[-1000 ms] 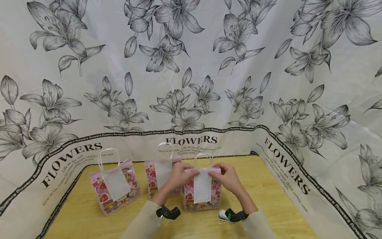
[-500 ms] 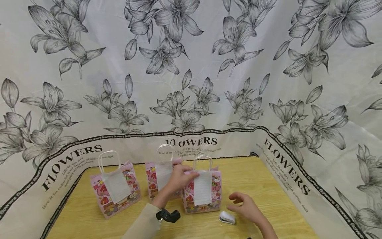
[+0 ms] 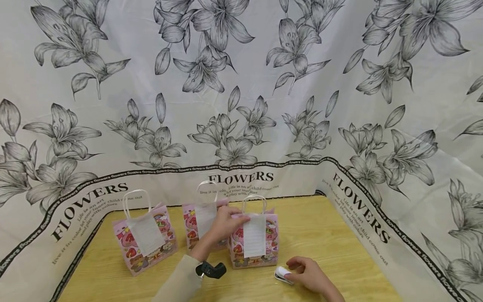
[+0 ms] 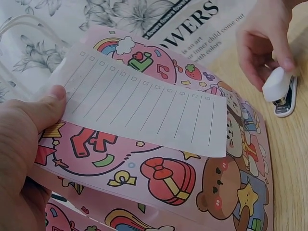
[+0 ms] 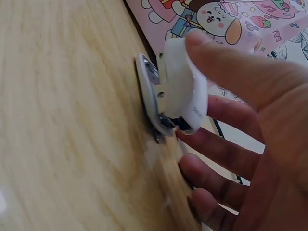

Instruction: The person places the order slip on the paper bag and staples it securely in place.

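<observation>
My left hand (image 3: 225, 224) pinches the top edge of a pink cartoon-print paper bag (image 3: 272, 241), thumb at the front. Under that thumb lies the corner of a white lined paper slip (image 4: 147, 103), which hangs down the bag's front. White handles (image 3: 254, 202) stand up above the bag. To the bag's right, my right hand (image 3: 308, 272) grips a small white stapler (image 5: 185, 86) lying at the table surface. The thumb is on the stapler's top and the fingers curl along its far side, as the right wrist view shows.
Two similar pink bags stand to the left: a tilted far-left bag (image 3: 140, 262) and a middle bag (image 3: 191, 224), partly behind my left hand. Each has a white slip on its front. A flower-print cloth (image 3: 234, 105) surrounds the wooden table (image 3: 332, 235).
My right hand has left the bag's top edge, moved down to the right, and come onto the stapler. The left hand stays on the bag.
</observation>
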`<state>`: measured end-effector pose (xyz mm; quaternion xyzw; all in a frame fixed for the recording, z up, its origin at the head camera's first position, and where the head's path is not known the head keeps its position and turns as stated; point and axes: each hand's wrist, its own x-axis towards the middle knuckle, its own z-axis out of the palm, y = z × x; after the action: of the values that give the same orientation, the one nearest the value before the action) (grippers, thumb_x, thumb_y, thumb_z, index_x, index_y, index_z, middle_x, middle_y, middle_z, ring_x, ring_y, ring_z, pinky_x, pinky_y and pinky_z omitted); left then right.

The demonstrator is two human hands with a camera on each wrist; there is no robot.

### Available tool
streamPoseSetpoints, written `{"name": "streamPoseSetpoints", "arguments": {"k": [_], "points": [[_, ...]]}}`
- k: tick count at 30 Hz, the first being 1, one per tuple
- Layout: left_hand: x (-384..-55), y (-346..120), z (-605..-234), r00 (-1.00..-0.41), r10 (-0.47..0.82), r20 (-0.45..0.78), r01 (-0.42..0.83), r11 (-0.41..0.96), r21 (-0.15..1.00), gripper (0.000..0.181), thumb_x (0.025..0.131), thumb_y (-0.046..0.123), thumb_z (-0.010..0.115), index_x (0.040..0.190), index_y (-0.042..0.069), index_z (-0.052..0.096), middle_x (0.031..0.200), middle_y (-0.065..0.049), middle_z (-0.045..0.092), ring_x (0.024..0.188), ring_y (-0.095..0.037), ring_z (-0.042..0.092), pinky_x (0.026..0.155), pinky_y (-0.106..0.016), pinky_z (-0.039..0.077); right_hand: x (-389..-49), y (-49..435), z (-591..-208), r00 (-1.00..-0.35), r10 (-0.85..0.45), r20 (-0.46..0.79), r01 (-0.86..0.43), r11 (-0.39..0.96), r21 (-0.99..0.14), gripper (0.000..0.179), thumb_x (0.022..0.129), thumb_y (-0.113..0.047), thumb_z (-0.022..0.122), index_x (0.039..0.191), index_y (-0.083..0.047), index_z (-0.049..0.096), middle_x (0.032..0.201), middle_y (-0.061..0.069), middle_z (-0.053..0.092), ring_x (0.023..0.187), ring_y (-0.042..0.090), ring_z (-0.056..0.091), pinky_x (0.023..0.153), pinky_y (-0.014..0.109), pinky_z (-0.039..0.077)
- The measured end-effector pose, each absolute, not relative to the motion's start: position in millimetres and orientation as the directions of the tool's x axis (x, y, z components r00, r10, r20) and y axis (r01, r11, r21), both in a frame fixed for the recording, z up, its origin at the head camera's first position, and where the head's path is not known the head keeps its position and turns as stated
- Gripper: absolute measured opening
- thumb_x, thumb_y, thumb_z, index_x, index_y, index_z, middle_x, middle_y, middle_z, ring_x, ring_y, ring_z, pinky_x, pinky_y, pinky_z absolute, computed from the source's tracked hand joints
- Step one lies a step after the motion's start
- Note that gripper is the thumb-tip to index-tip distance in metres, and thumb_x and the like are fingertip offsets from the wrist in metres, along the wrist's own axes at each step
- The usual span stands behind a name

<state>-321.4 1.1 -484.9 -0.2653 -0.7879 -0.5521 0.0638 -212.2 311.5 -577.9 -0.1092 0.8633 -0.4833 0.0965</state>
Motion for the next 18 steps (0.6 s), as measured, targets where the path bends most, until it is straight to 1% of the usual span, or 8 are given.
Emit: {"name": "streamPoseSetpoints", "arguments": {"k": [4, 7, 9, 10, 12, 14, 17, 18], "points": [[-320, 2, -486, -0.863, 0.348, 0.366, 0.461, 0.244, 0.853, 0.015, 0.084, 0.023, 0.078, 0.084, 0.008, 0.077, 0.074, 0.006, 0.069, 0.058, -0.010, 0.064, 0.053, -0.028, 0.053, -209, 309, -581, -0.953, -0.294, -0.067, -0.087, 0.483, -0.871, 0.040, 0.080, -0.026, 0.082, 0.108, 0.000, 0.067, 0.095, 0.005, 0.066, 0.072, 0.015, 0.059, 0.061, 0.025, 0.049], [-321, 2, -486, -0.865, 0.340, 0.368, 0.459, 0.243, 0.854, 0.014, 0.084, 0.022, 0.078, 0.084, 0.008, 0.078, 0.072, 0.005, 0.070, 0.057, -0.011, 0.064, 0.052, -0.028, 0.053, -210, 306, -580, -0.959, -0.283, -0.038, -0.114, 0.503, -0.857, 0.033, 0.083, -0.026, 0.079, 0.104, -0.003, 0.068, 0.093, 0.003, 0.066, 0.072, 0.013, 0.057, 0.061, 0.024, 0.048], [-322, 2, -486, -0.861, 0.336, 0.381, 0.470, 0.243, 0.848, 0.014, 0.085, 0.022, 0.078, 0.086, 0.008, 0.078, 0.072, 0.005, 0.070, 0.057, -0.011, 0.064, 0.052, -0.028, 0.053, -210, 304, -578, -0.965, -0.263, -0.007, -0.133, 0.512, -0.848, 0.030, 0.087, -0.025, 0.075, 0.104, -0.001, 0.067, 0.095, 0.003, 0.065, 0.075, 0.013, 0.059, 0.063, 0.024, 0.049], [-323, 2, -486, -0.859, 0.336, 0.386, 0.475, 0.243, 0.845, 0.015, 0.085, 0.022, 0.077, 0.087, 0.007, 0.078, 0.072, 0.005, 0.070, 0.057, -0.011, 0.064, 0.052, -0.028, 0.053, -210, 304, -577, -0.968, -0.251, -0.002, -0.129, 0.503, -0.854, 0.029, 0.089, -0.023, 0.073, 0.105, 0.000, 0.065, 0.095, 0.004, 0.064, 0.074, 0.013, 0.059, 0.062, 0.025, 0.049], [-323, 2, -486, -0.862, 0.338, 0.378, 0.472, 0.258, 0.843, 0.016, 0.085, 0.024, 0.077, 0.088, 0.008, 0.078, 0.073, 0.006, 0.070, 0.057, -0.010, 0.064, 0.051, -0.028, 0.052, -209, 304, -573, -0.972, -0.234, -0.009, -0.100, 0.450, -0.888, 0.028, 0.093, -0.018, 0.068, 0.108, 0.005, 0.059, 0.099, 0.009, 0.063, 0.078, 0.017, 0.062, 0.062, 0.028, 0.052], [-324, 3, -487, -0.866, 0.340, 0.367, 0.464, 0.269, 0.844, 0.017, 0.086, 0.025, 0.077, 0.089, 0.009, 0.078, 0.073, 0.006, 0.070, 0.057, -0.010, 0.064, 0.052, -0.028, 0.053, -207, 304, -568, -0.979, -0.203, -0.022, -0.056, 0.369, -0.928, 0.029, 0.097, -0.013, 0.061, 0.113, 0.009, 0.051, 0.101, 0.015, 0.062, 0.080, 0.023, 0.065, 0.063, 0.032, 0.055], [-323, 4, -488, -0.865, 0.337, 0.371, 0.466, 0.271, 0.842, 0.018, 0.085, 0.026, 0.077, 0.089, 0.009, 0.078, 0.074, 0.006, 0.070, 0.058, -0.010, 0.064, 0.053, -0.028, 0.053, -207, 302, -561, -0.991, -0.128, -0.042, 0.018, 0.185, -0.983, 0.032, 0.101, -0.008, 0.052, 0.124, 0.011, 0.041, 0.105, 0.022, 0.060, 0.084, 0.032, 0.065, 0.067, 0.041, 0.057], [-323, 4, -488, -0.864, 0.335, 0.376, 0.469, 0.265, 0.842, 0.017, 0.085, 0.025, 0.078, 0.088, 0.008, 0.078, 0.074, 0.005, 0.070, 0.058, -0.010, 0.065, 0.053, -0.028, 0.053, -207, 300, -559, -0.995, -0.088, -0.051, 0.039, 0.133, -0.990, 0.033, 0.102, -0.009, 0.050, 0.128, 0.010, 0.039, 0.105, 0.021, 0.059, 0.083, 0.031, 0.065, 0.069, 0.041, 0.057]]}}
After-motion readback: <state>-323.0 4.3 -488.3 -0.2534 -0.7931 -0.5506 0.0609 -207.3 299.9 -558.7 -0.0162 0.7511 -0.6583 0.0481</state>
